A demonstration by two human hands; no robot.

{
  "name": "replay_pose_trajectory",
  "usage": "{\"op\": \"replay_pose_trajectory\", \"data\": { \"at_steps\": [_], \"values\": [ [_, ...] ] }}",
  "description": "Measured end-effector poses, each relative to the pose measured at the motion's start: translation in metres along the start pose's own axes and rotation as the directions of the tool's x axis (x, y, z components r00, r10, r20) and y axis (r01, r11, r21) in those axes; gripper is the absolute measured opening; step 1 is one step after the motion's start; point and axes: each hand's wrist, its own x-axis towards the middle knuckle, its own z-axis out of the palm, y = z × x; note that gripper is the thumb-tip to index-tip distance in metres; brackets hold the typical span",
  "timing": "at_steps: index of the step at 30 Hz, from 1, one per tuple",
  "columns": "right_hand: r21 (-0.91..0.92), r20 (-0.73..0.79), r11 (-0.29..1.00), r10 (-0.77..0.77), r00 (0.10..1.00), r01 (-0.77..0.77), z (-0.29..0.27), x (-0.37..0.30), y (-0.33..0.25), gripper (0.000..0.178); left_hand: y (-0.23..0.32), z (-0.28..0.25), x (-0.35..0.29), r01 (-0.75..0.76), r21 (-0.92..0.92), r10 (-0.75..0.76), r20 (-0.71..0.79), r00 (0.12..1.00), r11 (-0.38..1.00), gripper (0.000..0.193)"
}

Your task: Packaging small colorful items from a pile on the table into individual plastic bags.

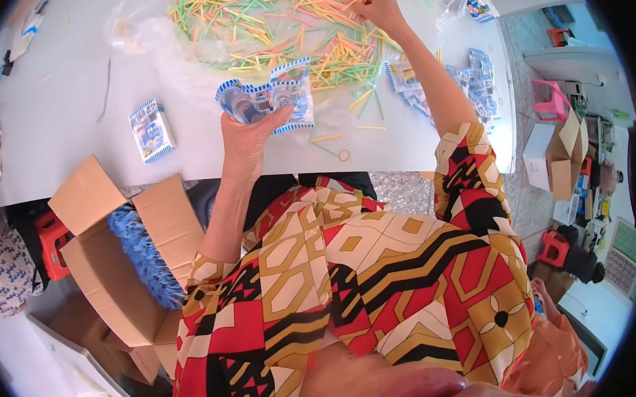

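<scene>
My left hand [249, 135] is closed on blue-and-white plastic packets [295, 97] with striped edges, its thumb lying across the front. The packets are held just above the table, near the close side of a large heap of thin coloured sticks [246, 12] in green, yellow, orange and pink. At the heap's far right my right hand [380, 10] has its fingers pinched together on some sticks; how many it grips is hidden. Below the right forearm lie several more blue-and-white packets [476, 84], partly covered by the arm.
A filled blue-and-white packet [152, 130] lies on the white table [71, 142] at left. Clear plastic sheeting [144, 33] spreads under the heap. An open cardboard box [105, 265] with blue tinsel-like bristles stands below the table's left front edge. A rubber band [344, 154] lies near the front edge.
</scene>
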Motion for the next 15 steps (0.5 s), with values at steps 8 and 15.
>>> {"op": "replay_pose_trajectory", "data": {
  "at_steps": [8, 15],
  "values": [
    [-0.112, -0.140, 0.960, -0.272, 0.952, 0.258, 0.025, -0.018, 0.006, 0.021, 0.009, 0.007, 0.001, -0.015, 0.027, 0.016, -0.018, 1.000, 1.000, 0.037],
    [0.225, -0.112, 0.938, -0.245, 0.963, 0.265, -0.001, -0.031, -0.024, 0.008, 0.006, 0.014, 0.015, -0.056, 0.085, 0.056, 0.007, 0.998, 0.995, 0.032]
  ]
}}
